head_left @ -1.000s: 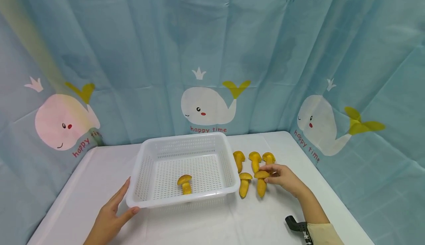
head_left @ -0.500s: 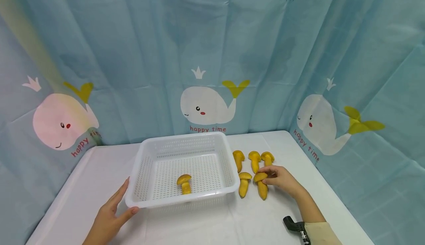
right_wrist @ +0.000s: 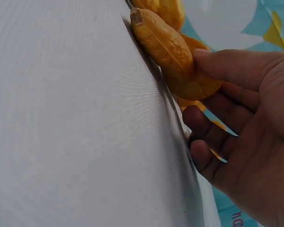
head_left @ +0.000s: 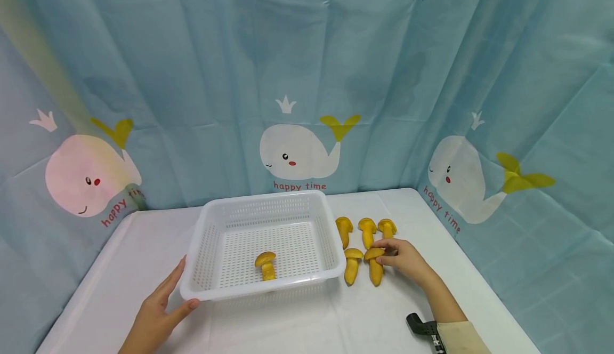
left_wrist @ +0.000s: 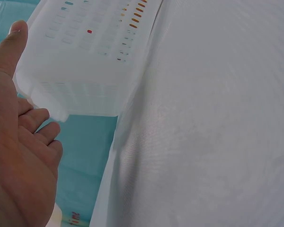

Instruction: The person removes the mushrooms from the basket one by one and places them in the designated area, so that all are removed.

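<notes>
The left hand (head_left: 155, 314) has its thumb and fingers spread at the near left corner of a white basket (head_left: 292, 242); whether they touch it, I cannot tell. Inside the basket, to the right of those fingers, lies one yellow mushroom (head_left: 266, 267), cap away from the person. Farther right, between basket and right hand, a loose mushroom (head_left: 352, 266) lies on the table (head_left: 268, 327), just left of the right fingers. Beyond those fingers lie a back left mushroom (head_left: 344, 231) beside the basket, a back middle mushroom (head_left: 367, 230) and a back right mushroom (head_left: 387, 227), whose stem the hand partly hides. The right hand (head_left: 408, 260) pinches the held mushroom (head_left: 375, 268) by its cap between thumb and fingers, stem toward the person.
</notes>
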Available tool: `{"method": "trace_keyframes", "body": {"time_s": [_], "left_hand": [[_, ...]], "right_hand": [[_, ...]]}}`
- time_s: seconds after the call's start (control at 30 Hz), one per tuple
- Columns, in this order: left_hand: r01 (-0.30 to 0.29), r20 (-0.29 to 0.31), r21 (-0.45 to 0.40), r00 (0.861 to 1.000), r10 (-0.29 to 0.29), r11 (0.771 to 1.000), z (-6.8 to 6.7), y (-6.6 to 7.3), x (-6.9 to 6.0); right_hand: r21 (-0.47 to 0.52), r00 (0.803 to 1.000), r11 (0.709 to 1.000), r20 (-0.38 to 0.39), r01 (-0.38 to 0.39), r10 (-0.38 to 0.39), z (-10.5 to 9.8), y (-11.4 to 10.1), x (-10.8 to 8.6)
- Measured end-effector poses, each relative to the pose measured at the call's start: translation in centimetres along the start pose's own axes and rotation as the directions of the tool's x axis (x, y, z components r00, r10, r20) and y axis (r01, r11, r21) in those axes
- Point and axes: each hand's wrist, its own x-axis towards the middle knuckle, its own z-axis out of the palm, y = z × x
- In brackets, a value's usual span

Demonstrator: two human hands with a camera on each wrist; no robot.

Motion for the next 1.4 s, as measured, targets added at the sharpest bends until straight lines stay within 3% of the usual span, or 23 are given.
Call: {"method": "trace_keyframes", "body": {"time_s": [0.47,0.77,0.97,1.23,1.4], "left_hand": [[-0.030,-0.011,-0.003,0.999,0.030,1.000,0.1,0.0,-0.2],[-0.003,-0.008,0.007,1.000,0.003,1.000,0.0,-0.1,-0.2],[-0.048,-0.028,-0.003,0.998,0.048,0.999,0.0,0.1,-0.2],[-0.038,-0.030,0.017,0.999,0.039,0.999,0.0,-0.1,-0.1],[-0.034,-0.027,0.004,0.999,0.034,0.999,0.0,-0.1,-0.2]], "right_hand": [[-0.051,1.000,0.999,0.016,0.003,-0.002,-0.5,0.0,-0.4],[-0.074,1.000,0.997,-0.001,-0.025,0.025,-1.0,-0.4,-0.4],[-0.096,0.999,0.995,-0.032,-0.002,-0.001,-1.5,-1.5,-0.6],[-0.092,0.998,0.995,-0.052,-0.025,0.020,-1.8,-3.6,-0.3],[-0.098,0.998,0.995,-0.062,0.021,-0.027,-1.9,-5.3,-0.1]]}}
